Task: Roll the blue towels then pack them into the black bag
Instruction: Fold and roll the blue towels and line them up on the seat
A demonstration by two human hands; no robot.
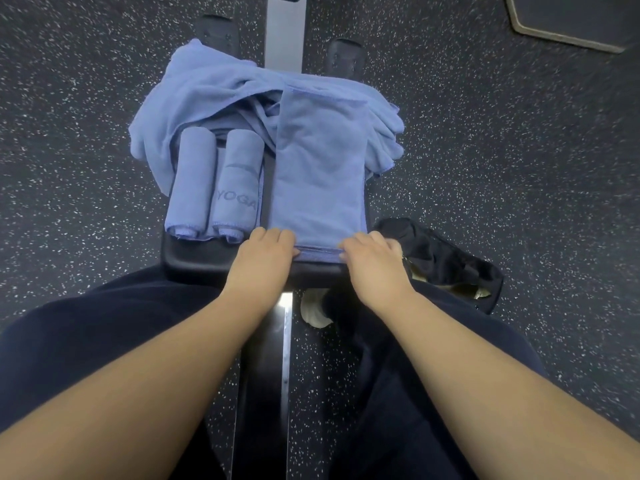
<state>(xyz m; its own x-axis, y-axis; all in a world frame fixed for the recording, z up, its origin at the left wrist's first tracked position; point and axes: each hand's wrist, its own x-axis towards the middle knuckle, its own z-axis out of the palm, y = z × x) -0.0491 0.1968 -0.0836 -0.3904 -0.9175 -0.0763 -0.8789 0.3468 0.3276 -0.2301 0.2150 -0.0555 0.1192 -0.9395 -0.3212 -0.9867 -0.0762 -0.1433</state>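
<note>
Right now my left hand (265,252) and right hand (370,256) both pinch the near hem of the folded towel (318,168) — its long axis runs straight away from me along the surface (194,261), so rolling goes forward.

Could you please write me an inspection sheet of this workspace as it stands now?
Surface: black padded bench over a metal rail.
Job's things: two rolled towels lie side by side on the bench's left; one reads YOGA. A folded towel lies flat beside them, its near edge just turned over. Loose towels are heaped at the far end. The black bag sits open on the floor, right of the bench.
Clutter: nothing seen.
Hands: left hand and right hand both curl over the folded towel's near edge.
Cables: nothing seen.
Surroundings: speckled dark floor; a mat corner at top right.
</note>
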